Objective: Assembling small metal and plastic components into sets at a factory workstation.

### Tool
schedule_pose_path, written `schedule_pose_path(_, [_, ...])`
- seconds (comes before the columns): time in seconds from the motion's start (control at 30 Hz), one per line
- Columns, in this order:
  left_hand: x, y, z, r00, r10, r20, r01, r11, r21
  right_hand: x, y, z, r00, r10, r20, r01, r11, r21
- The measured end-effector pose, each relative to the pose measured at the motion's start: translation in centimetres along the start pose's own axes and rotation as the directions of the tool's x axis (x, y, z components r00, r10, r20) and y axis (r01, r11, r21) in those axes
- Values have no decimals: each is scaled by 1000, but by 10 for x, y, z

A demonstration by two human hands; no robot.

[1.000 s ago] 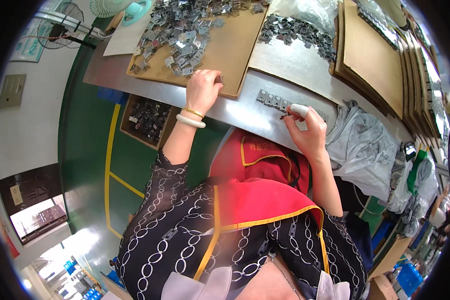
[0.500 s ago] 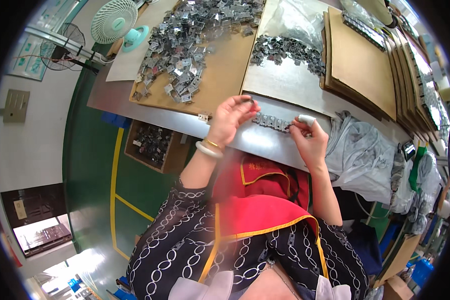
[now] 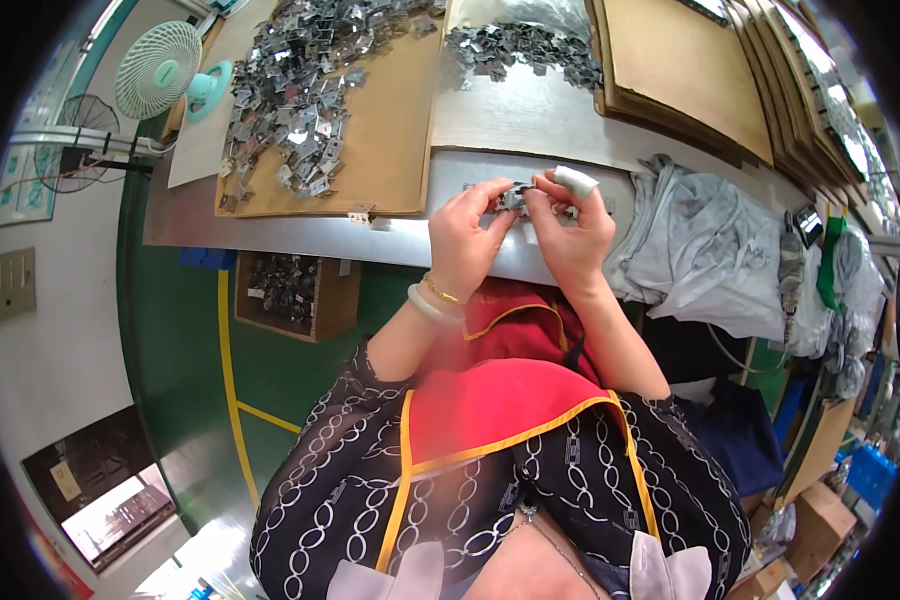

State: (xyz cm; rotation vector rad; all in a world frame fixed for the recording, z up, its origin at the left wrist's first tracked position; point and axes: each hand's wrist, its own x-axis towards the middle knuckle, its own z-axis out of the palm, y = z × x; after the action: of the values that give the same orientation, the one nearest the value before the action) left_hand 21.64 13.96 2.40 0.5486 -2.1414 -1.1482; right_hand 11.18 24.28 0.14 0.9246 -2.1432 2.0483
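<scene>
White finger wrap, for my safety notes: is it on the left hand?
No, the white finger wrap sits on a finger of the right hand.

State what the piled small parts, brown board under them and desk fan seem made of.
Small parts: metal, perhaps steel, shiny, judging by bright glints on flat faces.
Brown board: probably cardboard or fibreboard; its matte tan face leaves it open.
Desk fan: likely moulded plastic, from its smooth, evenly coloured base.

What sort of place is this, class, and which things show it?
Probably a factory workshop: small metal parts lie heaped on a cardboard sheet, an open box holds more small pieces, and yellow lines mark the green floor.
</scene>
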Motion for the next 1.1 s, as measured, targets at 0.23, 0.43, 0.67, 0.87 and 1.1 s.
schedule_pose_path(0.23, [-3, -3, 8, 998, 31, -50, -34, 998, -61, 1, -3, -3, 998, 16, 64, -11, 997, -78])
schedule_pose_path(0.43, [-6, -11, 15, 994, 74, -86, -79, 995, -64, 14, -18, -10, 983, 51, 176, -10, 974, -228])
schedule_pose_path(0.67, [-6, -14, 23, 991, 35, -126, -54, 987, -149, 23, -24, -14, 969, -49, 243, 121, 949, -292])
schedule_pose_path(0.87, [-6, -16, 25, 983, 116, -143, -130, 987, -92, 25, -23, -17, 969, -27, 247, 101, 952, -288])
schedule_pose_path(1.1, [-6, -10, 28, 987, 69, -145, -96, 977, -192, 28, -21, -20, 964, 25, 264, 32, 977, -209])
